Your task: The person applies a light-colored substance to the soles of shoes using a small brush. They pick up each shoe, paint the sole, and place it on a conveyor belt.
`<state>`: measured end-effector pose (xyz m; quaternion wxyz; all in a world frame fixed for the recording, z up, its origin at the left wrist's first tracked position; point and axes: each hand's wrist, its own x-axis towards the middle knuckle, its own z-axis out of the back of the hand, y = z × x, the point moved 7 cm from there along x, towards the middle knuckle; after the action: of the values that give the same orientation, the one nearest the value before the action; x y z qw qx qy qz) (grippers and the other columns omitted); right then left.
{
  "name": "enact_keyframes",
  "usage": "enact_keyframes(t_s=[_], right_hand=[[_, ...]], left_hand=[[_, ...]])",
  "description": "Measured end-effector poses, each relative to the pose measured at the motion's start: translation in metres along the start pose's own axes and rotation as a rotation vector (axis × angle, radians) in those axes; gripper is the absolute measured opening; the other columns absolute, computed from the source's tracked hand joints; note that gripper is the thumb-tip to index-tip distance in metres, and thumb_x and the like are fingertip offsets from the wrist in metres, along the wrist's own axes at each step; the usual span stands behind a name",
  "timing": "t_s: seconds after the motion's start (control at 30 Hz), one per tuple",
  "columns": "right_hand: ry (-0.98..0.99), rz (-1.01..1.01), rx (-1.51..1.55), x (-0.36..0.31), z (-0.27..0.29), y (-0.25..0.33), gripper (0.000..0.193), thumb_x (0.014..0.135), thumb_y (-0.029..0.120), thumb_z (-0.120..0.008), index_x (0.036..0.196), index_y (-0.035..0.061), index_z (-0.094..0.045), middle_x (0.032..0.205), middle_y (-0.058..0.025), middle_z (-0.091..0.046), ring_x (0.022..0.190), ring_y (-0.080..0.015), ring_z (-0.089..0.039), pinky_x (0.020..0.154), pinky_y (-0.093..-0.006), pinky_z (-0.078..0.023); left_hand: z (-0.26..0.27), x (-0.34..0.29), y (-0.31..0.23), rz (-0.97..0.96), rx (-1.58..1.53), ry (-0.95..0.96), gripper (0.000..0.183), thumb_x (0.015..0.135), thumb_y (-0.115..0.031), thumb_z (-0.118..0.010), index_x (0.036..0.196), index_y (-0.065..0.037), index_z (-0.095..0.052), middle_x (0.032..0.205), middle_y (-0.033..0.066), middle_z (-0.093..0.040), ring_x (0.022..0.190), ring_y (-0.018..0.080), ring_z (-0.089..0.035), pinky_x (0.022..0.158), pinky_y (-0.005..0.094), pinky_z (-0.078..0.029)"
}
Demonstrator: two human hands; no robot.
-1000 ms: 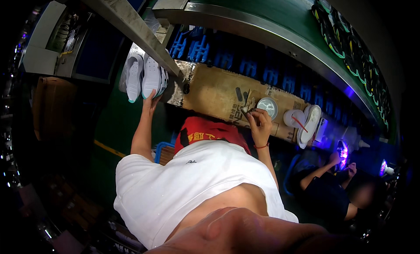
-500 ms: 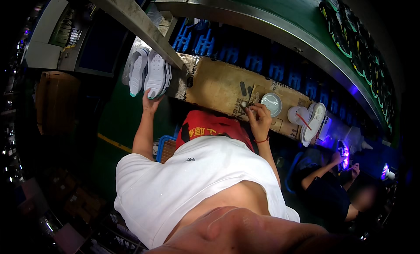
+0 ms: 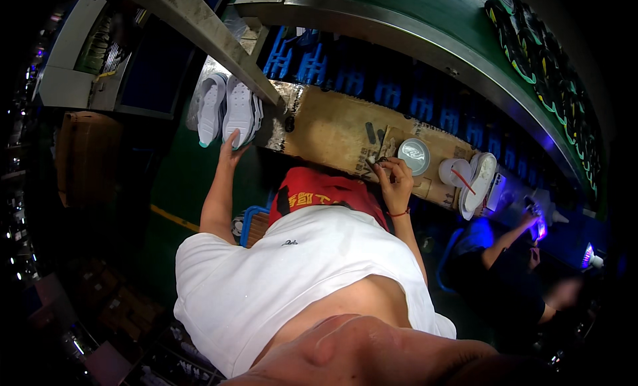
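My left hand (image 3: 231,148) grips the near end of a white-grey shoe sole (image 3: 238,110) at the left end of the bench. Its thumb lies on top of the sole; the other fingers are mostly hidden beneath. More soles lie stacked under and beside that one, and another pale sole (image 3: 212,108) rests to its left. Over the bench's front edge, my right hand (image 3: 397,180) pinches a small white-tipped tool (image 3: 372,159) whose kind is too small to make out. Just beyond this hand stands a round dish (image 3: 413,156) with pale contents.
Brown cardboard (image 3: 325,123) covers the bench. To the right are a white cup (image 3: 454,172) with a red stick, a white shoe sole (image 3: 478,186) and a phone (image 3: 495,192). A metal post (image 3: 199,37) slants over the left end. A co-worker (image 3: 495,259) sits at the right.
My left thumb has slid a little farther onto the sole. My right hand stays nearly still. The co-worker's hands and the lit shoe have shifted.
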<state>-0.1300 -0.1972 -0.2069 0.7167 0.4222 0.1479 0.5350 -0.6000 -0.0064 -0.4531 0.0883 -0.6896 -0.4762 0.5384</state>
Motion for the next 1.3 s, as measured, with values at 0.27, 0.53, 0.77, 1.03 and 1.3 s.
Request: enact_keyframes(t_s=[0.27,0.53,0.77,1.03,1.3], right_hand=[[0.036,0.007,-0.015,0.001,-0.009,0.003,0.011,0.075,0.014,-0.074,0.082,0.0072,-0.068,0.092,-0.0087,-0.063,0.082,-0.0267,-0.055,0.075,-0.0357,-0.042],[0.051,0.012,-0.057,0.002,-0.006,0.003,0.011,0.074,0.014,-0.074,0.081,0.0079,-0.068,0.092,-0.008,-0.063,0.081,-0.0267,-0.055,0.074,-0.0356,-0.041],[0.044,0.019,-0.076,0.002,-0.004,-0.001,0.011,0.074,0.014,-0.074,0.081,0.0083,-0.068,0.091,-0.0073,-0.064,0.082,-0.0263,-0.057,0.075,-0.0354,-0.041],[0.076,-0.001,-0.045,0.004,-0.011,-0.002,0.011,0.074,0.014,-0.074,0.081,0.0081,-0.068,0.09,-0.0072,-0.063,0.08,-0.0257,-0.056,0.073,-0.0348,-0.041],[0.084,0.016,-0.045,0.007,-0.015,-0.006,0.011,0.074,0.014,-0.074,0.081,0.0083,-0.068,0.09,-0.0071,-0.063,0.076,-0.0252,-0.055,0.069,-0.035,-0.04]], left_hand=[[-0.013,0.002,0.015,-0.012,-0.166,-0.025,0.066,0.074,-0.004,-0.076,0.129,0.0,-0.04,0.13,0.0164,-0.043,0.118,0.0373,-0.045,0.089,0.0584,-0.051],[-0.009,-0.006,-0.012,-0.17,0.016,-0.023,0.067,0.074,-0.002,-0.077,0.13,-0.001,-0.04,0.126,0.0148,-0.048,0.114,0.0352,-0.05,0.087,0.0578,-0.053],[-0.021,-0.02,-0.027,-0.183,0.001,0.042,0.065,0.075,-0.001,-0.075,0.129,0.003,-0.039,0.125,0.0168,-0.048,0.114,0.0364,-0.051,0.089,0.0584,-0.051],[-0.005,-0.046,-0.009,-0.14,-0.048,0.053,0.061,0.078,-0.004,-0.073,0.129,0.003,-0.041,0.125,0.0176,-0.05,0.114,0.0375,-0.05,0.093,0.0589,-0.049],[0.031,-0.106,0.03,-0.077,-0.088,0.026,0.06,0.078,-0.003,-0.073,0.129,0.0,-0.042,0.126,0.0163,-0.049,0.115,0.0364,-0.05,0.094,0.0575,-0.049]])
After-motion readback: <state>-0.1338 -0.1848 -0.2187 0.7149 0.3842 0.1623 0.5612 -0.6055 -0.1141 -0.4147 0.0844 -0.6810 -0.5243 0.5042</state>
